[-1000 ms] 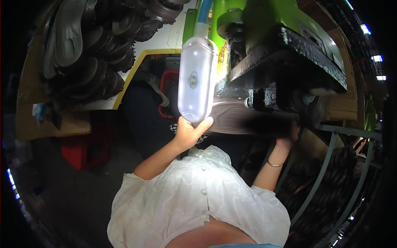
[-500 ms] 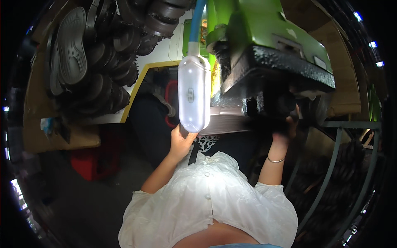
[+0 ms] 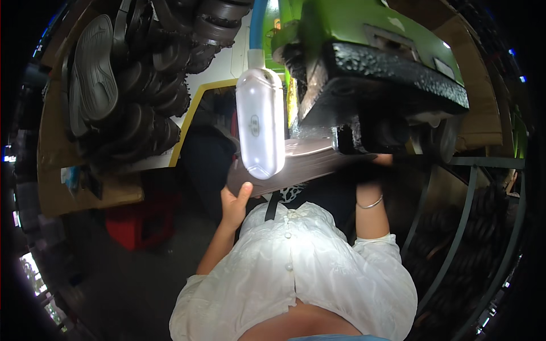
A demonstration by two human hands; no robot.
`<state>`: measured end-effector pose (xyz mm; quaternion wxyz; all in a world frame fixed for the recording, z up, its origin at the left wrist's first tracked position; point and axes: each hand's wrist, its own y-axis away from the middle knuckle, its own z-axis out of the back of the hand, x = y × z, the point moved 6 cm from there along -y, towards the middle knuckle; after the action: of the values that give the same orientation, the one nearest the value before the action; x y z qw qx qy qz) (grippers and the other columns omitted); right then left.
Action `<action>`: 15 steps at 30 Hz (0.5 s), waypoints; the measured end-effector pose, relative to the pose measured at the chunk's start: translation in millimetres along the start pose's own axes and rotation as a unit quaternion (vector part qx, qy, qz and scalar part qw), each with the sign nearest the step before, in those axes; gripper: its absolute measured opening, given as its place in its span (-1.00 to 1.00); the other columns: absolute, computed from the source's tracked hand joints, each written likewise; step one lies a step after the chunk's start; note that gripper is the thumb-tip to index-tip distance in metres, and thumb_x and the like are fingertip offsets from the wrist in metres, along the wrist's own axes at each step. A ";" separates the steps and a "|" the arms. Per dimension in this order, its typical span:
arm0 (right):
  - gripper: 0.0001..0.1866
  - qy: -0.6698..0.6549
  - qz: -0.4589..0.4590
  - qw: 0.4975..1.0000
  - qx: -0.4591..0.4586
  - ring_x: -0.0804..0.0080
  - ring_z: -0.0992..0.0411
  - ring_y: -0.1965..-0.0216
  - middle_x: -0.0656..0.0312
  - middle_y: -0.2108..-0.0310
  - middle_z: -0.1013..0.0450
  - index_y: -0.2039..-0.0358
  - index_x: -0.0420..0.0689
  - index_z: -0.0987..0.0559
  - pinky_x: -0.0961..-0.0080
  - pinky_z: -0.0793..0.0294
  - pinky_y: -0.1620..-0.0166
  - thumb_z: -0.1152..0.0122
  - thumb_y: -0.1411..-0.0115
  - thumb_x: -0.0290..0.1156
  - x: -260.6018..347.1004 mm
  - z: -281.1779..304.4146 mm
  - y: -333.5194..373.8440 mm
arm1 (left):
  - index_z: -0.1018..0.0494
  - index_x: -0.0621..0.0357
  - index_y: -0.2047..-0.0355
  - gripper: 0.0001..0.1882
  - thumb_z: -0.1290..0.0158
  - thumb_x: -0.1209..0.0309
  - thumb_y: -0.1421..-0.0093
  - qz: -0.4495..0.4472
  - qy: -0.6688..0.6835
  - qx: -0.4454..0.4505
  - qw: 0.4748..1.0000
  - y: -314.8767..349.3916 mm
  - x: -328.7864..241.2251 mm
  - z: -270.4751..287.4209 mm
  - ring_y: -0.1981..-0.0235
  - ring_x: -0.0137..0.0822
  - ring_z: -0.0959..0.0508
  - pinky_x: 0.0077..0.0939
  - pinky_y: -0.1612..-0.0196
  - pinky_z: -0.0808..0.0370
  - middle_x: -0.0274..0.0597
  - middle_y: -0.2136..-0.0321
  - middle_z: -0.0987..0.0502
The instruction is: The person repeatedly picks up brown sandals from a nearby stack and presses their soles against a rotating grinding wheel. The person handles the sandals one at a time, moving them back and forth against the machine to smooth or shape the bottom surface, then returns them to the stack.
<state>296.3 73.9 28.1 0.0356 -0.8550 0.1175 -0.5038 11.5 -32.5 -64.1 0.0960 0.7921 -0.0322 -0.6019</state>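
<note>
Presently, the left hand (image 3: 235, 204) is clamped on the left end of a dark brown shoe sole (image 3: 310, 167), which extends below a green machine (image 3: 355, 25), partly hidden by a lit lamp (image 3: 260, 128). The right hand (image 3: 383, 161) is at its right end; shadow leaves its grip undeterminable. Dark footwear (image 3: 98, 71) is piled on the table (image 3: 227, 63).

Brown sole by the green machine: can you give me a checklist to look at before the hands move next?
Left hand holding the brown sole: ok, thumb at its left end.
Right hand gripping it too: cannot tell, deep shadow.
Lamp lit: ok, glowing.
Whole sole in view: not ok, the lamp covers part.
Bracelet taken off: not ok, worn on the right arm.
Sole clear of the green machine: cannot tell, too dark there.
</note>
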 end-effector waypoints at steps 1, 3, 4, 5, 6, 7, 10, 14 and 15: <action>-0.42 -0.029 0.009 0.999 -0.013 0.34 -0.40 0.28 0.02 0.28 -0.40 0.13 -0.40 -0.33 0.52 -0.38 0.17 -0.02 0.19 -0.30 -8.5 -4.5 8.0 | -0.29 0.33 0.11 -0.66 0.03 0.37 -0.16 -0.006 -0.002 -0.006 1.000 0.8 -2.5 8.4 0.45 -0.46 -0.47 -0.60 0.44 -0.45 -0.18 0.35 -0.46; -0.43 -0.054 0.028 0.997 -0.039 0.34 -0.39 0.25 0.02 0.26 -0.39 0.13 -0.38 -0.33 0.51 -0.36 0.14 0.00 0.17 -0.30 -23.3 -12.3 22.6 | -0.27 0.34 0.08 -0.63 0.02 0.36 -0.16 -0.024 -0.018 -0.044 0.999 4.3 -14.5 23.7 0.45 -0.47 -0.46 -0.63 0.46 -0.44 -0.17 0.33 -0.45; -0.44 -0.050 0.031 0.997 -0.044 0.35 -0.38 0.24 0.03 0.26 -0.39 0.13 -0.37 -0.33 0.52 -0.35 0.13 0.01 0.16 -0.30 -28.4 -16.7 28.4 | -0.26 0.35 0.07 -0.61 0.02 0.36 -0.16 -0.041 -0.028 -0.063 0.997 5.4 -18.4 32.4 0.45 -0.47 -0.46 -0.63 0.46 -0.44 -0.17 0.32 -0.45; -0.45 -0.041 0.033 0.998 -0.046 0.36 -0.37 0.22 0.04 0.25 -0.38 0.13 -0.36 -0.33 0.52 -0.34 0.11 0.02 0.15 -0.30 -31.8 -21.3 33.9 | -0.25 0.35 0.06 -0.60 0.02 0.36 -0.16 -0.049 -0.035 -0.075 0.995 6.1 -20.7 41.4 0.45 -0.46 -0.45 -0.62 0.46 -0.44 -0.18 0.32 -0.45; -0.46 -0.025 0.035 0.998 -0.041 0.37 -0.35 0.21 0.05 0.24 -0.38 0.13 -0.36 -0.33 0.52 -0.32 0.10 0.03 0.14 -0.30 -34.3 -27.6 38.0 | -0.26 0.35 0.06 -0.60 0.02 0.36 -0.15 -0.075 -0.063 -0.089 0.991 5.4 -22.9 51.1 0.43 -0.45 -0.46 -0.60 0.45 -0.44 -0.17 0.31 -0.45; -0.47 -0.030 0.036 0.999 -0.027 0.38 -0.35 0.20 0.06 0.22 -0.37 0.12 -0.35 -0.33 0.52 -0.31 0.08 0.02 0.13 -0.33 -37.0 -33.9 40.7 | -0.26 0.34 0.06 -0.60 0.01 0.36 -0.15 -0.100 -0.090 -0.102 0.986 4.7 -25.6 59.3 0.42 -0.44 -0.46 -0.58 0.44 -0.45 -0.17 0.31 -0.45; -0.49 -0.040 0.027 0.999 0.016 0.42 -0.32 0.16 0.11 0.18 -0.35 0.10 -0.34 -0.32 0.51 -0.27 0.04 0.00 0.10 -0.37 -44.5 -51.7 47.6 | -0.32 0.30 0.17 -0.70 0.04 0.34 -0.17 -0.038 -0.052 -0.074 0.995 2.1 -24.8 69.5 0.45 -0.44 -0.47 -0.60 0.37 -0.42 -0.21 0.39 -0.47; -0.44 0.032 0.040 0.996 0.073 0.48 -0.28 0.13 0.17 0.16 -0.32 0.04 -0.35 -0.29 0.57 -0.25 0.04 -0.09 0.06 -0.32 -38.7 -66.3 44.4 | -0.36 0.33 0.20 -0.69 -0.05 0.36 -0.12 0.021 -0.085 -0.007 0.996 -10.2 -0.9 81.6 0.42 -0.46 -0.46 -0.60 0.34 -0.42 -0.23 0.38 -0.48; -0.42 0.036 0.034 0.995 0.084 0.49 -0.28 0.15 0.18 0.17 -0.32 0.04 -0.34 -0.28 0.58 -0.26 0.06 -0.11 0.07 -0.32 -33.3 -68.7 39.5 | -0.37 0.34 0.20 -0.68 -0.08 0.37 -0.10 0.038 -0.110 0.019 0.993 -12.1 4.0 77.3 0.40 -0.47 -0.47 -0.59 0.33 -0.43 -0.23 0.36 -0.48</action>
<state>214.5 47.4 26.2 0.1200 -0.8257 0.1055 -0.5410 -62.5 -30.0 -90.1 0.0996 0.7208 -0.0843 -0.6807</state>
